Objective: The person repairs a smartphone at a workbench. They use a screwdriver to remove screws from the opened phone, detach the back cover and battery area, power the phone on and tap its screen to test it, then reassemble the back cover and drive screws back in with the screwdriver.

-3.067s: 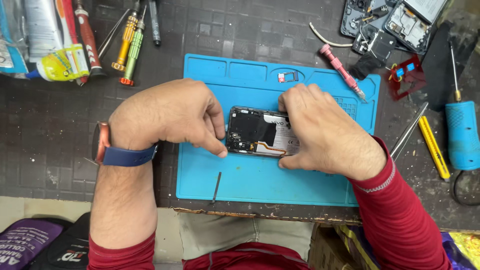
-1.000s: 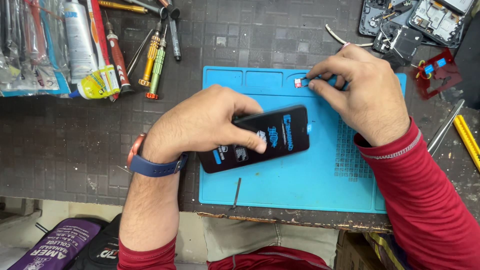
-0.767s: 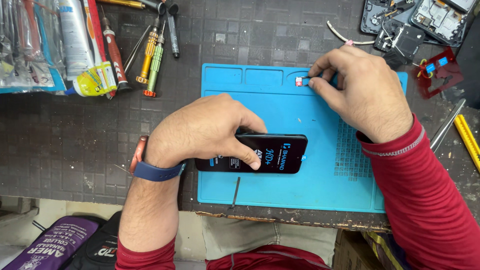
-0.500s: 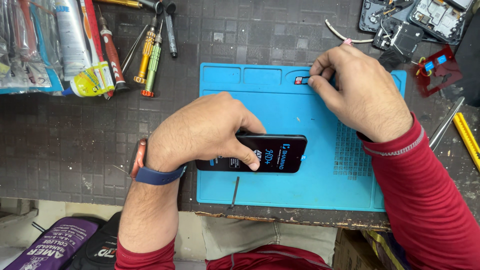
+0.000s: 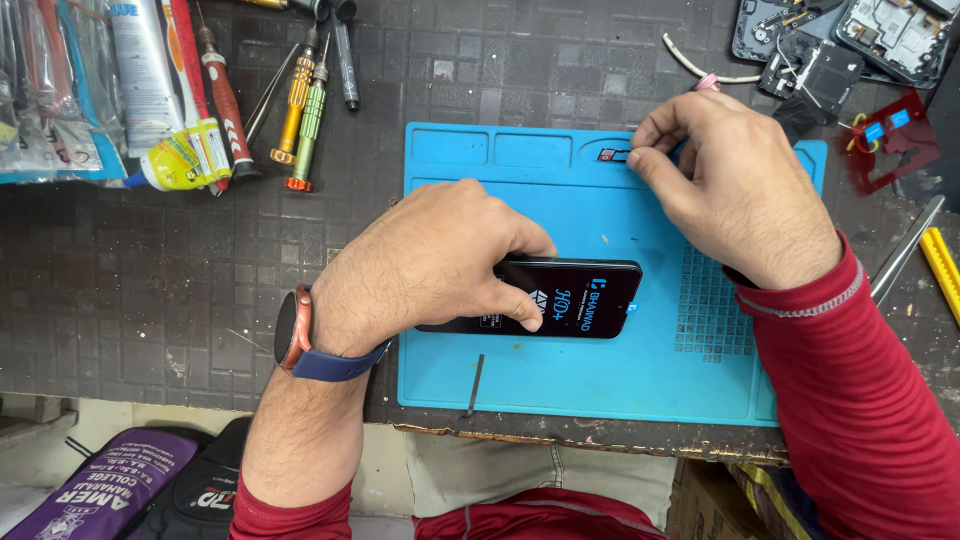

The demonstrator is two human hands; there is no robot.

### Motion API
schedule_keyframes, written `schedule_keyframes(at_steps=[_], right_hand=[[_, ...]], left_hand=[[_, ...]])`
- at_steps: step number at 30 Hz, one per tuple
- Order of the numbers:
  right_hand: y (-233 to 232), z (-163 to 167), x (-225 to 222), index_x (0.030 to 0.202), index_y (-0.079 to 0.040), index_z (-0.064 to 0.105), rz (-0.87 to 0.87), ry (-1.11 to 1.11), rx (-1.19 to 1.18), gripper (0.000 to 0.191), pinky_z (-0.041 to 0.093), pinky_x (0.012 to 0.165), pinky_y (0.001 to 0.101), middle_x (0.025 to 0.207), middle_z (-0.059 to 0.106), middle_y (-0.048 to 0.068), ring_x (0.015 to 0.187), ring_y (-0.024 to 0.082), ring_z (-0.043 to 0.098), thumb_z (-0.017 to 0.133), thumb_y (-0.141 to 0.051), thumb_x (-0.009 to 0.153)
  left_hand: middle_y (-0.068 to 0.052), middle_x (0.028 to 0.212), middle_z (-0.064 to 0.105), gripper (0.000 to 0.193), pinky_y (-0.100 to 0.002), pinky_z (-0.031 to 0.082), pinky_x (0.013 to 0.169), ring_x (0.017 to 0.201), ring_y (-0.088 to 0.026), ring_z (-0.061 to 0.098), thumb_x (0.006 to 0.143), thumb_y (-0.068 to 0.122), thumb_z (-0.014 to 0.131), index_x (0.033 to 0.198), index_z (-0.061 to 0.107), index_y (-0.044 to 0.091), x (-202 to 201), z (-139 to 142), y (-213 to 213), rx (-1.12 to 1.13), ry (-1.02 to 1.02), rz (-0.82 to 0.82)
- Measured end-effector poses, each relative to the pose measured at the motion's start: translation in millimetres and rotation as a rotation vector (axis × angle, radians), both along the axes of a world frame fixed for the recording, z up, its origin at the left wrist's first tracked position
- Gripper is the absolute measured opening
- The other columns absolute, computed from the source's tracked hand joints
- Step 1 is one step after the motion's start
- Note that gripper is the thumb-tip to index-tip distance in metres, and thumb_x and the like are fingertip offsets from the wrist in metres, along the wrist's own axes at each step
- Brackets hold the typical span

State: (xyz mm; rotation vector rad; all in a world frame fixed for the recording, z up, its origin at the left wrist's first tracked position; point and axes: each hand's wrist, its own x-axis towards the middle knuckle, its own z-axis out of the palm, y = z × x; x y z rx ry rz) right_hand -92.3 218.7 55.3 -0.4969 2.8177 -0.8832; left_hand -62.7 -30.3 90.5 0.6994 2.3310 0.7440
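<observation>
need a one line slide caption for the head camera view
Left hand steadies a black phone on a blue mat while right hand pinches a small tray.

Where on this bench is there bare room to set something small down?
Free: the dark bench left of the blue mat, below the screwdrivers; also the mat's strip in front of the phone. Crowded: the tubes and packets far left, the phone parts far right.
</observation>
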Motion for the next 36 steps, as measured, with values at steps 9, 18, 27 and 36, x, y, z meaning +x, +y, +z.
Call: schedule_keyframes(at_steps=[9,18,27,36], right_hand=[[4.2,12.8,3.8,0.107,-0.002,0.068,-0.146,-0.236,-0.008,0.013,0.048,0.057,0.0317,0.077,0.067,0.012,0.064,0.016,0.062,0.068,-0.014,0.102],[12.1,26.8,7.5,0.112,0.001,0.060,-0.024,-0.540,-0.336,0.018,0.064,0.063,0.0285,0.100,0.073,0.008,0.080,0.016,0.077,0.059,-0.008,0.096],[29.2,20.1,-2.8,0.111,-0.003,0.065,0.116,-0.655,-0.280,0.019,0.063,0.072,0.0315,0.095,0.075,0.007,0.081,0.015,0.079,0.057,-0.010,0.095],[41.4,11.8,-14.1,0.105,-0.008,0.069,0.250,-0.626,-0.150,0.014,0.061,0.069,0.0277,0.090,0.074,0.002,0.083,0.011,0.077,0.061,-0.016,0.097]], left_hand=[[-0.005,0.083,0.076,0.057,-0.042,0.055,0.065,0.078,-0.028,0.074,0.059,0.042,0.090,0.108,0.069,0.021,1.2,-5.4,-2.7,0.032,-0.009,0.059],[-0.005,0.084,0.078,0.045,-0.041,0.056,0.063,0.078,-0.027,0.076,0.073,0.045,0.084,0.109,0.068,0.023,-3.4,-16.1,-0.3,0.162,0.009,0.073],[-0.003,0.076,0.076,0.036,-0.039,0.054,0.058,0.069,-0.024,0.074,0.078,0.044,0.080,0.106,0.071,0.023,-11.2,-16.5,7.2,0.209,0.003,0.046],[-0.006,0.059,0.065,0.032,-0.040,0.047,0.051,0.056,-0.025,0.066,0.078,0.042,0.080,0.101,0.073,0.021,-24.0,-16.2,7.3,0.207,0.032,0.003]])
